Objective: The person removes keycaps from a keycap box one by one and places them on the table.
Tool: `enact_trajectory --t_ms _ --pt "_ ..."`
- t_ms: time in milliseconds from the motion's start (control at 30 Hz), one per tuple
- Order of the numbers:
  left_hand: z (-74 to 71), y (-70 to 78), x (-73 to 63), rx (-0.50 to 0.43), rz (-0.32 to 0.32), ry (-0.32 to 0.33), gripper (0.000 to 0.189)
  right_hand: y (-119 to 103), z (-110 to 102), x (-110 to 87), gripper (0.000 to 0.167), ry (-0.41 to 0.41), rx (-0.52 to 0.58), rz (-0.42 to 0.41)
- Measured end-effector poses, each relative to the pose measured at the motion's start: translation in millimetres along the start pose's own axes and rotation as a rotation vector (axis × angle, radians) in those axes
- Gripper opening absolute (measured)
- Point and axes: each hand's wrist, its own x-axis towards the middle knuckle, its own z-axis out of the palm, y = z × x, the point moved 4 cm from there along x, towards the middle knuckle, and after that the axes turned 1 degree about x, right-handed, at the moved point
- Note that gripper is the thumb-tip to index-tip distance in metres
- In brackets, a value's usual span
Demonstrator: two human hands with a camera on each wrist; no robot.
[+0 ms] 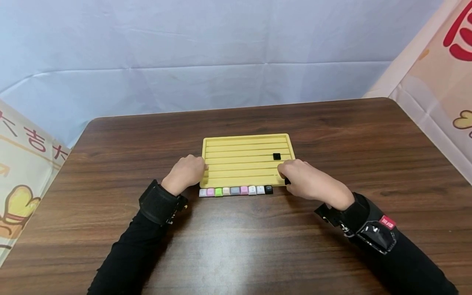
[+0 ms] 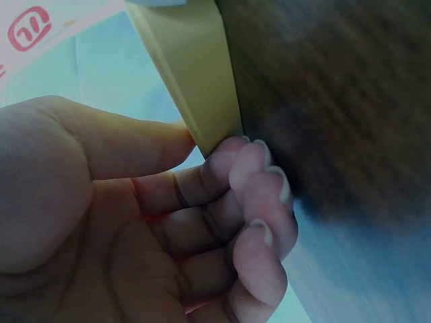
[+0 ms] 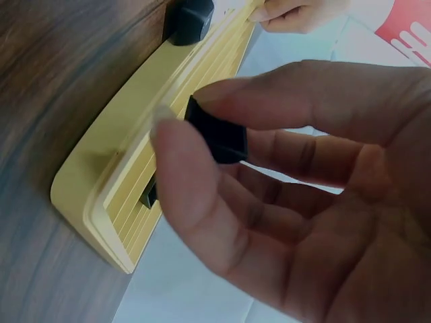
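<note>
A yellow ridged tray (image 1: 247, 162) lies on the table. My left hand (image 1: 186, 174) holds its left edge; in the left wrist view the thumb meets the tray's corner (image 2: 195, 74) and the other fingers curl against its side. Over the tray's front right corner, my right hand (image 1: 306, 180) pinches a black keycap (image 3: 217, 134) between thumb and index finger. Another black keycap (image 1: 277, 156) sits inside the tray toward the right. Along the near side runs a row of several coloured keycaps, with a green one (image 1: 218, 192) among them and a black one (image 1: 268, 189) at its right end.
The brown wooden table (image 1: 228, 246) extends around the tray on all sides. A pale cloth backdrop (image 1: 221, 53) hangs behind its far edge, and printed cloths hang at the left (image 1: 26, 176) and right (image 1: 439, 82).
</note>
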Motion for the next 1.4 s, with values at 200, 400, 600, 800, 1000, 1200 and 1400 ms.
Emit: enact_trajectory --t_ms 200,400,600,800,1000,1200,1400 --pt "-0.2 -0.2 1.5 -0.002 -0.002 0.005 0.042 -4 1 -1.1 0.024 0.008 -0.001 -0.03" --pt "-0.3 -0.2 2.1 -0.003 0.002 0.009 0.043 -5 3 -0.4 0.023 -0.016 0.0 -0.02" --pt "-0.2 -0.4 2.1 -0.003 0.002 0.008 0.042 -5 5 1.3 0.023 0.012 -0.01 -0.04" --pt "-0.2 -0.2 3.8 0.004 -0.001 0.004 0.04 -5 5 2.4 0.023 0.025 -0.032 -0.063" --pt "-0.7 0.2 4.2 0.005 0.005 0.005 0.04 -7 4 -1.0 0.016 -0.017 -0.045 -0.044" --pt "-0.8 -0.2 4.0 0.004 0.004 0.007 0.041 -11 7 -3.5 0.017 -0.041 -0.038 -0.054" --pt "-0.4 -0.2 3.4 0.005 -0.002 0.006 0.04 -13 12 0.0 0.02 0.001 -0.077 -0.054"
